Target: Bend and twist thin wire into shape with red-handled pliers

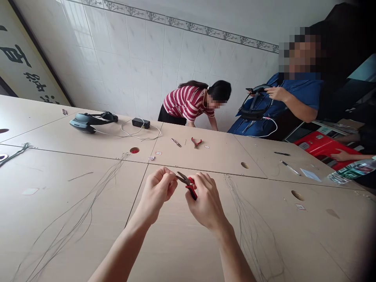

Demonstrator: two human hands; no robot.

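Over the middle of the table, my right hand point(205, 200) is wrapped round the red and black handles of small pliers point(183, 178). The pliers' dark jaws point up and left, towards my left hand point(160, 187). Its thumb and fingers are pinched together just beside the jaw tips. What they hold is too small to make out. A bundle of thin grey cords point(94, 188) lies on the table to the left, and similar thin cords point(241, 211) run along the right of my right forearm.
Beyond my hands lie red-handled pliers point(196, 142), tweezers point(176, 142), a black power adapter point(141, 123) and a headset point(93, 120). Two people are across the table, one holding another headset point(255, 102). At right are pens point(290, 167) and a water bottle point(352, 170).
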